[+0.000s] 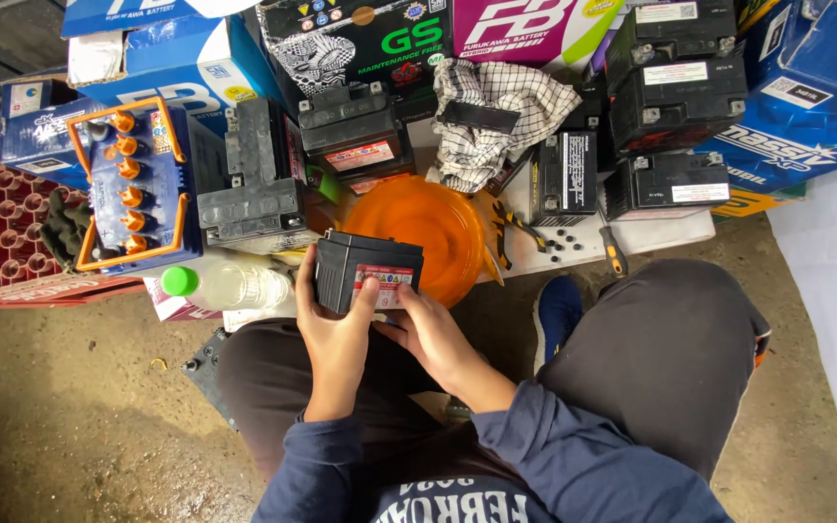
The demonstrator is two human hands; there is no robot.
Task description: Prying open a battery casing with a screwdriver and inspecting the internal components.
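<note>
Squatting person held small black battery [368, 273] over lap, just in front of orange basin [428, 242]. Left hand [333, 334] closed around battery's left side, thumb on front label. Right hand [428, 334] half closed, fingertips touching label's lower edge, not gripping. Good handling, in my judgement: keep battery upright, hold firm with left, work label edge slowly with right. Clear bottle [230, 286] lay close at left.
</note>
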